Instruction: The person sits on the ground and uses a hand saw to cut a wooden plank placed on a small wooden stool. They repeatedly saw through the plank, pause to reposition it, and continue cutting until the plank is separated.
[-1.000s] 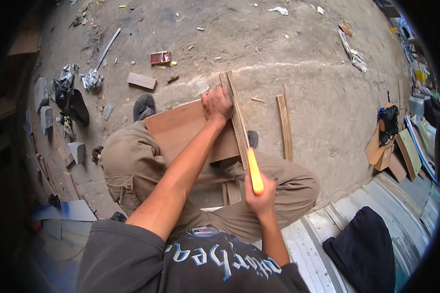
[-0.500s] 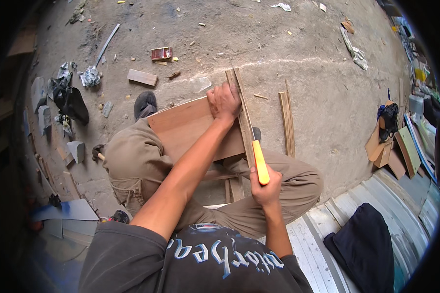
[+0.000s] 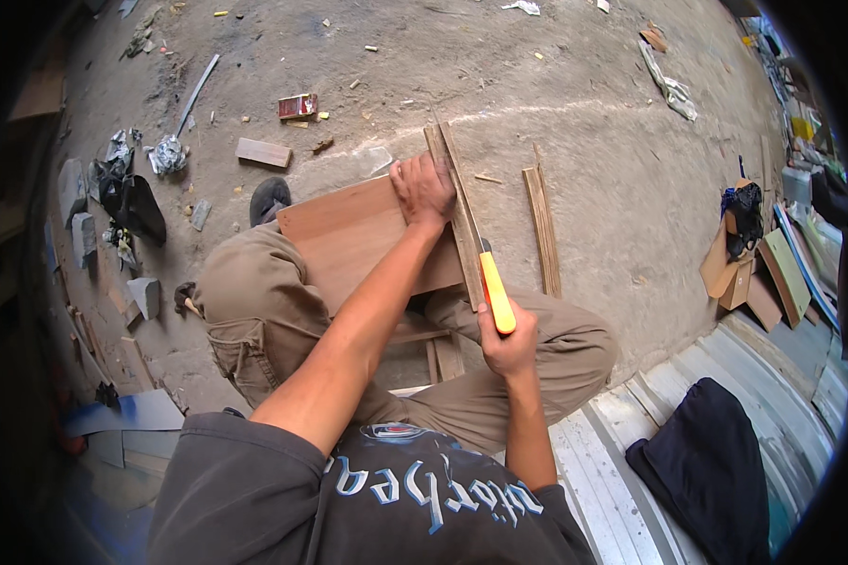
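Head view, my only feed. I can't make out the teeth of the yellow-handled saw (image 3: 497,301): blade edge-on, a thin line along the right side of the wooden strip (image 3: 468,264), its far tip lost against the floor (image 3: 650,217). My right hand (image 3: 509,339) is curled around the handle, thumb up near it; the undersides of those fingers are hidden from me. My left hand (image 3: 424,191) lies flat-ish at the brown board's (image 3: 349,226) upper right corner, fingers bent together, tips at the strip; can't tell whether they pinch it or only press. My left forearm covers part of the board's lower area. Wooden pieces (image 3: 448,356) below it are partly hidden by the legs. Dark fisheye rim swallows the outer left.

Edges: the strip runs along the board's right edge and juts past its upper right corner; its near end stops just beside my right hand. The right trouser leg (image 3: 575,344) sits close on that side. Beyond, a loose strip (image 3: 542,231) lies on the floor; the widest floor stretch I get runs from there to the leaning panels (image 3: 785,273).
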`<action>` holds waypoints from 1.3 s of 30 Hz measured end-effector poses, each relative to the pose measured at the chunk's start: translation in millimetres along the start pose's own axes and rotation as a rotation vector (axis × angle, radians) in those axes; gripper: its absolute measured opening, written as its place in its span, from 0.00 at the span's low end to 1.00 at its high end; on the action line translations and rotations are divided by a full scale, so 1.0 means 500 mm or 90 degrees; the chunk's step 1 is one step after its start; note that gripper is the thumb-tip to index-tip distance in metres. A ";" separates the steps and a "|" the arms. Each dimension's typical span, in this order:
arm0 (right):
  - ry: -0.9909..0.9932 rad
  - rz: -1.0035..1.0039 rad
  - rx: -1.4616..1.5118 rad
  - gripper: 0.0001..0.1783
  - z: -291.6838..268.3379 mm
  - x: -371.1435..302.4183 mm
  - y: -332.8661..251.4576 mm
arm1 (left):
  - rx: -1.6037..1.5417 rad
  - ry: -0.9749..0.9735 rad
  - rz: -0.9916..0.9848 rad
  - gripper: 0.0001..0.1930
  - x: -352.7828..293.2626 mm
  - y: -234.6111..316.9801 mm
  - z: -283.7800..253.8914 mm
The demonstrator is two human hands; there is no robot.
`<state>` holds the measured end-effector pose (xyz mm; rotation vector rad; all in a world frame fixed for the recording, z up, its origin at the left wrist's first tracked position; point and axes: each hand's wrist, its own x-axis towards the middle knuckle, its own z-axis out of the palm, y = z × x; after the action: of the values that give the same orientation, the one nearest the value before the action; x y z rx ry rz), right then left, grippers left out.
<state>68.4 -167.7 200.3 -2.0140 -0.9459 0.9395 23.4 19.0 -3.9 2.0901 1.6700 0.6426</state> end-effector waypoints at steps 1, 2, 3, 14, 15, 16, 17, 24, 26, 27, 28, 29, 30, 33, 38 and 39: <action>-0.005 -0.008 -0.007 0.06 -0.003 -0.007 0.001 | -0.003 -0.013 -0.005 0.17 0.005 0.001 -0.002; -0.011 -0.016 -0.014 0.05 -0.005 -0.024 0.000 | -0.006 -0.026 -0.010 0.17 0.007 0.001 -0.005; -0.017 -0.024 -0.020 0.05 -0.008 -0.044 -0.002 | -0.021 -0.033 -0.016 0.18 -0.001 -0.005 -0.004; 0.017 -0.002 0.047 0.12 0.047 0.131 0.002 | -0.002 -0.079 -0.004 0.17 0.007 0.008 -0.017; 0.016 -0.020 0.041 0.11 0.041 0.102 -0.002 | -0.004 -0.078 -0.006 0.17 0.005 0.004 -0.019; 0.013 -0.037 0.035 0.09 0.031 0.054 -0.003 | -0.006 -0.078 -0.010 0.17 0.001 -0.003 -0.019; 0.001 -0.022 0.031 0.07 0.010 -0.003 -0.010 | 0.001 -0.046 0.000 0.16 0.007 -0.004 -0.016; 0.023 -0.003 0.040 0.07 0.065 0.140 -0.003 | -0.013 -0.126 -0.013 0.18 -0.004 0.008 -0.024; 0.031 -0.017 0.046 0.06 0.076 0.159 -0.009 | -0.009 -0.122 -0.014 0.19 0.006 0.005 -0.022; 0.028 -0.027 0.042 0.05 0.067 0.125 0.012 | -0.011 -0.105 -0.012 0.20 0.004 0.005 -0.022; 0.020 -0.033 0.033 0.05 0.052 0.081 0.024 | -0.014 -0.093 -0.016 0.20 -0.005 0.001 -0.020; 0.011 -0.041 0.017 0.04 0.029 0.027 0.021 | -0.020 -0.062 -0.013 0.19 -0.007 -0.005 -0.016; 0.006 -0.048 0.001 0.05 0.004 -0.029 0.010 | -0.027 -0.033 -0.009 0.18 -0.009 -0.008 -0.012; -0.009 0.043 -0.008 0.04 -0.013 -0.082 -0.003 | -0.030 -0.071 -0.011 0.19 -0.004 0.000 -0.014; 0.047 -0.007 0.045 0.10 0.068 0.155 -0.008 | -0.011 -0.105 -0.009 0.21 0.001 0.006 -0.013; 0.037 -0.006 0.028 0.08 0.062 0.145 -0.006 | -0.017 -0.120 -0.012 0.21 0.003 0.006 -0.018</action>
<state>75.6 -97.3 165.5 -1.9869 -0.8956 0.8842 20.8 20.0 5.3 2.0449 1.5656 0.4438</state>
